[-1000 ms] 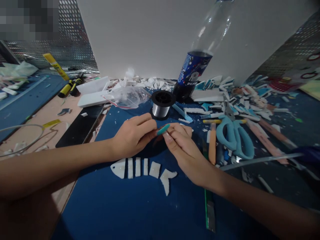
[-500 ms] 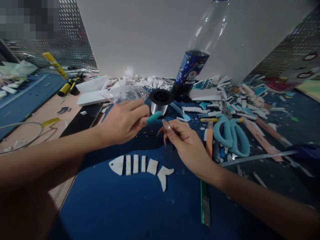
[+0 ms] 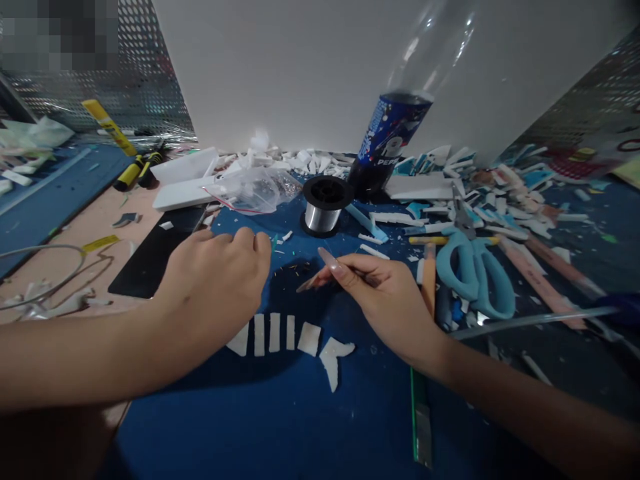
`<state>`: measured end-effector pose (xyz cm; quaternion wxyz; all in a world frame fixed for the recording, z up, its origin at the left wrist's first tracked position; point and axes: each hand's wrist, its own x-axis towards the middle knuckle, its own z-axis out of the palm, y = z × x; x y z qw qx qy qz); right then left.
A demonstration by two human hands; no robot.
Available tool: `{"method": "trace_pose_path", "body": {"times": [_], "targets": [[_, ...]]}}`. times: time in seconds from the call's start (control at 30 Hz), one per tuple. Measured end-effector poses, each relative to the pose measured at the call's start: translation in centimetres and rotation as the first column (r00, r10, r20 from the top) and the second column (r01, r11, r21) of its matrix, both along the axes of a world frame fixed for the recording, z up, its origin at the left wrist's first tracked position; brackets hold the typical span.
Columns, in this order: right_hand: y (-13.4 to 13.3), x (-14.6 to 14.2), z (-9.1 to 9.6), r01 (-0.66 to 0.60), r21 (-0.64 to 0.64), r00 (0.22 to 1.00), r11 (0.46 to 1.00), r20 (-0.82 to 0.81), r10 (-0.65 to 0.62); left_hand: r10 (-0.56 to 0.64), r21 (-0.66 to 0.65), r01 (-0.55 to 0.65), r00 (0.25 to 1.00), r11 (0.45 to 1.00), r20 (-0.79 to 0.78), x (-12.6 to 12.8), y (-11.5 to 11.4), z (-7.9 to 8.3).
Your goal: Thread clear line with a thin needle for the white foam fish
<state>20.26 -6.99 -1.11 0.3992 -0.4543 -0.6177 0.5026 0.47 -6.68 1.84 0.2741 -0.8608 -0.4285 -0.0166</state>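
Note:
My left hand (image 3: 217, 283) is closed with its back to me, hovering over the left end of a row of white fish-shaped pieces. Whatever lies inside its fingers is hidden. The head piece (image 3: 240, 342) is partly covered by that hand; several strips (image 3: 275, 332) and a forked tail piece (image 3: 334, 360) lie to its right on the blue mat (image 3: 250, 427). My right hand (image 3: 383, 297) is above and right of the tail, thumb and fingers pinched together. Anything in the pinch is too small to make out. Tiny metal bits (image 3: 295, 268) lie between the hands.
Behind the hands stands a black spool of clear line (image 3: 323, 217), beside a Pepsi bottle (image 3: 387, 143) and a clear zip bag (image 3: 255, 190). Blue-handled scissors (image 3: 475, 273) and a green-edged cutter (image 3: 421, 420) lie right. A black phone (image 3: 145, 263) lies left. Foam scraps (image 3: 520, 193) line the back.
My left hand has come back and toward me, now over the head piece; the teal item seen at its fingertips is out of sight. My right hand stays pinched, slightly lower. The view shifted slightly.

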Motion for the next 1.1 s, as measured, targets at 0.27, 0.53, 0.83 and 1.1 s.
{"method": "trace_pose_path", "body": {"times": [0.27, 0.53, 0.83, 1.1], "targets": [[0.1, 0.0, 0.1, 0.060, -0.073, 0.998, 0.996, 0.035, -0.057, 0.162, -0.248, -0.218, 0.960, 0.944, -0.229, 0.8, -0.2, 1.0], [0.1, 0.0, 0.2, 0.043, -0.115, 0.999, 0.992, 0.000, -0.044, 0.258, -0.324, -0.319, 0.942, 0.891, -0.216, 0.9, 0.9, 0.9], [0.3, -0.2, 0.3, 0.115, -0.104, 0.993, 0.988, 0.015, -0.114, 0.133, -0.396, -0.185, 0.979, 0.899, -0.157, 1.5, 1.0, -0.1], [0.3, 0.0, 0.2, 0.125, -0.076, 0.991, 0.989, 0.048, -0.121, -0.046, -0.418, -0.004, 0.993, 0.908, -0.111, 1.3, 2.2, -1.3]]}}
